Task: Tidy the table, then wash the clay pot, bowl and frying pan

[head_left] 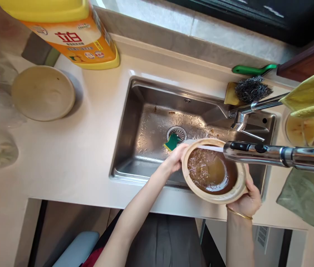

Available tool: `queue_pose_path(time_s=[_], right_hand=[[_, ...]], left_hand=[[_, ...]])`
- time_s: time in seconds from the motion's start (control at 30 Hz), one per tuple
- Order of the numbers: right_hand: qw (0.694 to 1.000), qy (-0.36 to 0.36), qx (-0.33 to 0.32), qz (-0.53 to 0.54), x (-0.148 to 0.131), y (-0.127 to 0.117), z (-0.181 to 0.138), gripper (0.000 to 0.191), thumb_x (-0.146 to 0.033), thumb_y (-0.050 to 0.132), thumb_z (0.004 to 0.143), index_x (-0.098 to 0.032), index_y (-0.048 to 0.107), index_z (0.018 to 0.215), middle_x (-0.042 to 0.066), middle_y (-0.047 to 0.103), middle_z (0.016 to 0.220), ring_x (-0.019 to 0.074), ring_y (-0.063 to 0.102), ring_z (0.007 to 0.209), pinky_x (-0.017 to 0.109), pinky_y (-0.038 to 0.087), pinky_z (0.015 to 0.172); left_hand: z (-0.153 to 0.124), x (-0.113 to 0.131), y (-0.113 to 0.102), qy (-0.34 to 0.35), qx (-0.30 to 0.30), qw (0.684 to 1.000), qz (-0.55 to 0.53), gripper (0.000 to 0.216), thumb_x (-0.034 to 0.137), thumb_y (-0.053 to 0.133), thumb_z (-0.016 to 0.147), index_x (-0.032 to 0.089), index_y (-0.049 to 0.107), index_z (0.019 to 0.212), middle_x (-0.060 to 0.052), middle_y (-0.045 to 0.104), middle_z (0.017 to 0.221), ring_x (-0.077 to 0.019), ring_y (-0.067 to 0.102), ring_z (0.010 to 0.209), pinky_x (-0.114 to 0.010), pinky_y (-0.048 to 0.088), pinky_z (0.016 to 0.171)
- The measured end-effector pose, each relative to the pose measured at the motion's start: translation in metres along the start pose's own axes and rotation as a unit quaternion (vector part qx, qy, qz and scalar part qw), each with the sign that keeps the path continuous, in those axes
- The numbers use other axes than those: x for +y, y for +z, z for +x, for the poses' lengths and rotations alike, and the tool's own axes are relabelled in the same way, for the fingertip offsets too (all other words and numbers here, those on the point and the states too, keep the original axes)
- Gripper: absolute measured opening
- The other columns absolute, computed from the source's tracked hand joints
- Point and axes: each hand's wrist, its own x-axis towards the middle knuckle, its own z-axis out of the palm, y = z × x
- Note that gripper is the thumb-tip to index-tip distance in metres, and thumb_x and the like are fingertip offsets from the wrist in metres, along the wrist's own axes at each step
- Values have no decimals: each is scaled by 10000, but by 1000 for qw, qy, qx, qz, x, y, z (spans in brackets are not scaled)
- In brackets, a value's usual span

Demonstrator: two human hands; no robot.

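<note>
The right hand (250, 198) held the clay pot (215, 199) from the right; the left hand (177, 157) gripped its left side. Fingers were pressed against it, partly hidden; their spread could not be determined. The pot was over the sink's (153, 129) near edge, receiving water (209, 148) from the faucet (271, 154). Beyond it, a sponge (173, 142) overlapped the drain (183, 130); farther back lay a steel-wool scrubber (253, 89)

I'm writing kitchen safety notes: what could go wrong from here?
The pot holds water, so it might slip from the left hand and right hand. Water running from the faucet could splash the counter, as the pot is near the sink's front edge. The sponge partly over the drain might slow draining.
</note>
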Motion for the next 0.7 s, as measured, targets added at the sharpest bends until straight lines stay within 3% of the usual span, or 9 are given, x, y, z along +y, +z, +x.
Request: queue_pose_path(time_s=[0.1, 0.17, 0.27, 0.37, 0.47, 0.53, 0.6, 0.63, 0.7], right_hand=[[1000, 19, -7, 4, 21, 7, -3, 459, -332, 460, 812, -223, 639, 1220, 27, 644, 1250, 257, 490, 1287, 497, 303, 1136], [999, 23, -26, 9, 35, 13, -6, 447, -356, 450, 803, -258, 657, 1187, 15, 655, 1232, 265, 500, 1278, 511, 327, 1117], [997, 29, -58, 28, 53, 22, -8, 476, -384, 433, 790, -283, 645, 1205, 10, 643, 1252, 270, 501, 1278, 520, 338, 1106], [991, 77, -104, 30, 64, 29, -2, 511, -374, 472, 766, -297, 612, 1251, 2, 599, 1320, 258, 498, 1281, 503, 342, 1111], [965, 170, -200, -20, 77, 34, 16, 478, -405, 517, 787, -298, 607, 1244, 15, 580, 1345, 241, 503, 1277, 481, 365, 1098], [949, 174, -247, -95, 92, 42, 34, 453, -492, 484, 838, -280, 619, 1214, 39, 581, 1342, 234, 497, 1282, 479, 367, 1091], [928, 97, -282, -223, 115, 55, 52, 472, -520, 456, 867, -243, 617, 1214, 70, 571, 1348, 235, 475, 1299, 481, 335, 1106], [903, 41, -304, -301, 128, 63, 60, 473, -486, 473, 867, -212, 609, 1228, 95, 559, 1358, 243, 456, 1313, 481, 308, 1121], [809, -67, -367, -454, 157, 81, 70, 495, -365, 531, 838, -125, 578, 1268, 166, 512, 1393, 278, 393, 1355, 482, 253, 1145]], left_hand=[[-32, 3, -6, 84, 15, 996, -25, 312, 383, 563, 812, 121, 707, 902, -52, 738, 835, -189, 672, 810, -300, 495, 864], [-53, 2, -9, 145, 11, 989, -6, 392, 432, 586, 821, 165, 667, 1096, -52, 716, 1064, -235, 626, 1066, -341, 433, 1006], [-77, -2, -13, 178, 19, 982, 67, 565, 300, 662, 782, 278, 506, 1324, -21, 585, 1329, -253, 486, 1279, -384, 360, 1099], [-89, -5, -24, 240, 83, 954, 158, 723, 123, 592, 718, 302, 412, 1395, -3, 505, 1414, -248, 420, 1335, -396, 314, 1139], [-98, 2, -37, 362, 163, 872, 285, 793, 71, 496, 652, 254, 387, 1416, -16, 457, 1452, -244, 372, 1365, -394, 263, 1171], [-107, 10, -44, 420, 203, 798, 382, 822, 73, 485, 642, 241, 355, 1436, -29, 416, 1483, -252, 357, 1374, -403, 249, 1177], [-119, 18, -48, 451, 245, 714, 476, 825, 81, 500, 655, 242, 338, 1448, -42, 403, 1493, -263, 372, 1363, -420, 259, 1170], [-125, 22, -50, 462, 267, 672, 513, 810, 89, 511, 669, 243, 344, 1445, -51, 418, 1482, -268, 394, 1347, -428, 280, 1159], [-135, 27, -55, 483, 304, 596, 565, 766, 114, 536, 702, 244, 363, 1437, -72, 467, 1440, -272, 446, 1303, -436, 342, 1120]])
